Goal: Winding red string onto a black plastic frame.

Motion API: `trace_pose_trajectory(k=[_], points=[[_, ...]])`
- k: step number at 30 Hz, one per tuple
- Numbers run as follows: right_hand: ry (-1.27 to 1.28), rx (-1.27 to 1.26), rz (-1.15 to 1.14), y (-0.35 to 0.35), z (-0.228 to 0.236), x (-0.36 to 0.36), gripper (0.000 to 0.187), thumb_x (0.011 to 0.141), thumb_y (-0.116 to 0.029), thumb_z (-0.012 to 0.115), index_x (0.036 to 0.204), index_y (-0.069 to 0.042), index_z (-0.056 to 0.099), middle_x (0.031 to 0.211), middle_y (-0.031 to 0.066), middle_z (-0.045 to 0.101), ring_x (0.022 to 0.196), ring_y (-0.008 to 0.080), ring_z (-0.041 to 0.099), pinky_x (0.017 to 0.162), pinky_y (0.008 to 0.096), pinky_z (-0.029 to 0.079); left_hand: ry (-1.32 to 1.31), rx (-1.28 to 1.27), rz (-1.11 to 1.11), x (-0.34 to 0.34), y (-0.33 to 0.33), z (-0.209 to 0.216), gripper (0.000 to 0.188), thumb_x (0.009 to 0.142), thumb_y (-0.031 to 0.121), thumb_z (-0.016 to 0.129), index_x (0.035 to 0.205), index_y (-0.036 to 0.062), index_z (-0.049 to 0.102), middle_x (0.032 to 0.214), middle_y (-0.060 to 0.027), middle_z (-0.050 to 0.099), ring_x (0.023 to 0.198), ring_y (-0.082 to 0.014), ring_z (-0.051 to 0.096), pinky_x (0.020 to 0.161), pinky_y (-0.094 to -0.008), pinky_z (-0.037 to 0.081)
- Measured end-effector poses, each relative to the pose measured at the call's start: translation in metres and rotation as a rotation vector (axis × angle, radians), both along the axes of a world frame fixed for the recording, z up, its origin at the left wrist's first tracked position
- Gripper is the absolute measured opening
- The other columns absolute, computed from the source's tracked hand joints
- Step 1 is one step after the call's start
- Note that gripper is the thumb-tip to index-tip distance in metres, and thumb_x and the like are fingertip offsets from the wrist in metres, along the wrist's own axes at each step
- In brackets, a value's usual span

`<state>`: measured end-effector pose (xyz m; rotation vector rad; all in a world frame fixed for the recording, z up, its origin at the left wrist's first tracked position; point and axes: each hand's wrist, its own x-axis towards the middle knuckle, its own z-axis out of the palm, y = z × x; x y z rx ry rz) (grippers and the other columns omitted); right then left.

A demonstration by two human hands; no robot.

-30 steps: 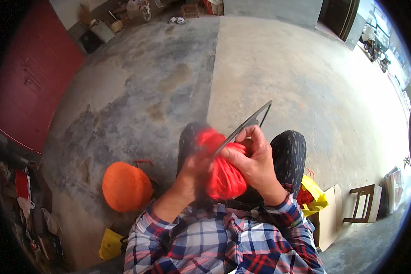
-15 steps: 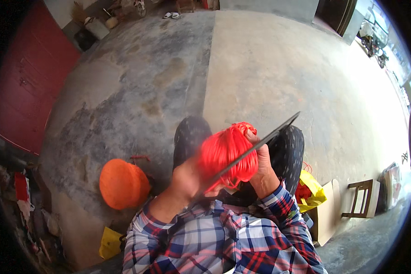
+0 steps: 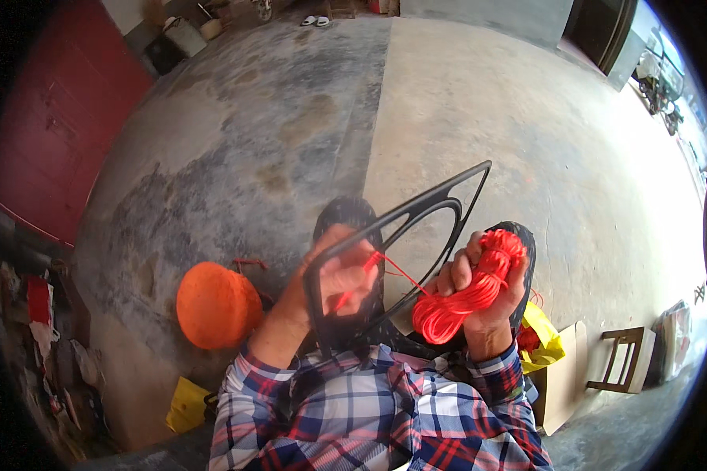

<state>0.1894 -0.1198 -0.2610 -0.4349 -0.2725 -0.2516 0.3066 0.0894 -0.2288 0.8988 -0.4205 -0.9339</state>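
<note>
My right hand [image 3: 491,290] is closed around a bundle of red cord [image 3: 459,306], gathered near its top and looped at the bottom. A single strand runs leftward from the bundle to my left hand [image 3: 346,275], whose fingers pinch the red cord. A black frame [image 3: 416,207] with a curved inner rim stands tilted in front of my left hand and reaches up to the right, over my knees. My left fingers show through its opening, slightly blurred. What supports the frame cannot be made out.
Left of my knees is a round orange object [image 3: 218,306], with a yellow item [image 3: 188,406] below it. On my right are a yellow bag [image 3: 543,345] with red material, a cardboard piece [image 3: 564,385] and a small wooden stool [image 3: 640,353]. A red door [image 3: 63,133] stands far left.
My hands have moved apart. The red bundle has shifted right and lower in my right hand, and a strand now stretches to my left. The black frame has turned from edge-on to show its opening.
</note>
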Motion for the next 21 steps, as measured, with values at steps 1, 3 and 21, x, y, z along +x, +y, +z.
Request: trace_pose_trajectory(k=[1, 3, 21], points=[[0.0, -0.003, 0.002, -0.002, -0.003, -0.002, 0.061, 0.088, -0.067, 0.044, 0.106, -0.009, 0.051, 0.082, 0.0129, 0.061, 0.08, 0.0317, 0.061, 0.075, 0.0478, 0.048, 0.004, 0.009, 0.012, 0.004, 0.003, -0.005, 0.046, 0.088, 0.018, 0.068, 0.127, 0.0038, 0.049, 0.081, -0.0135, 0.058, 0.058, -0.0153, 0.055, 0.041, -0.0237, 0.04], [0.144, 0.178, -0.011, -0.011, -0.013, -0.003, 0.057, 0.091, -0.063, 0.044, 0.105, -0.008, 0.053, 0.081, 0.0105, 0.06, 0.08, 0.0277, 0.062, 0.072, 0.0428, 0.05, 0.005, 0.014, 0.025, 0.009, 0.009, -0.01, 0.046, 0.089, 0.017, 0.066, 0.129, 0.0052, 0.048, 0.081, -0.0133, 0.058, 0.058, -0.0153, 0.055, 0.041, -0.0238, 0.04], [0.251, -0.788, -0.258, 0.02, 0.031, 0.028, 0.021, 0.083, -0.009, 0.07, 0.099, 0.001, 0.061, 0.09, 0.0059, 0.067, 0.083, 0.0096, 0.06, 0.077, 0.0249, 0.048, 0.051, 0.099, 0.122, -0.018, -0.019, 0.007, 0.045, 0.083, 0.014, 0.071, 0.124, 0.0036, 0.058, 0.121, -0.0067, 0.061, 0.109, -0.0178, 0.058, 0.093, -0.0312, 0.047]])
